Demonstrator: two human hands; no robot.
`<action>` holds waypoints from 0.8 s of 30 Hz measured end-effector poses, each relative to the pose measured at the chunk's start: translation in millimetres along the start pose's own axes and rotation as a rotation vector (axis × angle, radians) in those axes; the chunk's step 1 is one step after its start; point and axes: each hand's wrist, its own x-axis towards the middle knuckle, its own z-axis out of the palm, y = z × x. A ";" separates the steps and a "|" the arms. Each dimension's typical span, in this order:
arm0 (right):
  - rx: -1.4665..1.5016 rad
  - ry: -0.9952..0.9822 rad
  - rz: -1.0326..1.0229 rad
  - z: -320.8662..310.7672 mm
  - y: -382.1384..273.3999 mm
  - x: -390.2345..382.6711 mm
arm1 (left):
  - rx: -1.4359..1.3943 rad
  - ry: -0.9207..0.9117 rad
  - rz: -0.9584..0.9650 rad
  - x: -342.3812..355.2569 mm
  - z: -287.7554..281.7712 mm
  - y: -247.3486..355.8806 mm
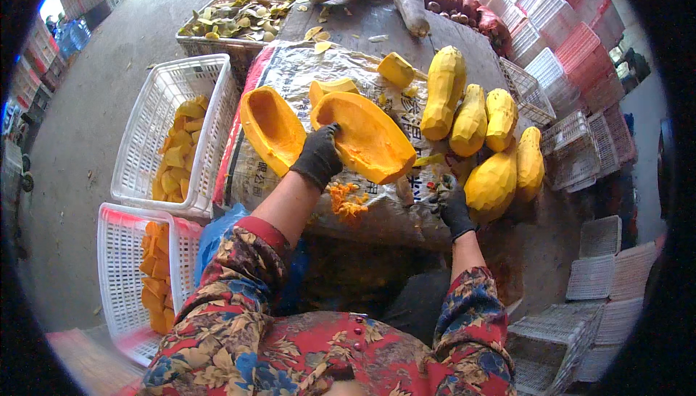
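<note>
My left hand [319, 158], in a dark glove, is closed on the near left edge of a hollowed pumpkin half [373, 139], tilted with its orange inside showing. Just left of it lies another scooped-out pumpkin half [270, 128]. My right hand [453, 207], also gloved, is closed at the sack's near right edge; what its fingers hold is too unclear to name. Stringy orange pulp [348, 202] lies on the printed sack [254, 186] between my hands. Close to the right hand rests a peeled yellow pumpkin [491, 187], with several more peeled pumpkins [444, 92] behind it.
To the left, one white basket [130, 142] holds yellow pumpkin pieces and a nearer basket [119, 273] holds orange chunks. Peelings fill a crate [196, 44] at the far left. An unpeeled pumpkin [412, 8] lies at the back. Stacked crates [580, 55] line the right.
</note>
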 end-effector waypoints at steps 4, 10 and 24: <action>-1.047 0.331 -0.250 -2.9 -21.3 -3.7 | -0.589 0.130 -0.068 -12.7 16.0 9.9; 0.519 -0.421 -0.106 46.3 -74.8 -45.1 | -0.733 0.219 -0.001 -17.1 43.3 24.9; 0.461 0.115 -0.471 54.1 25.7 -45.2 | -0.033 -0.015 0.144 -104.6 137.8 -13.7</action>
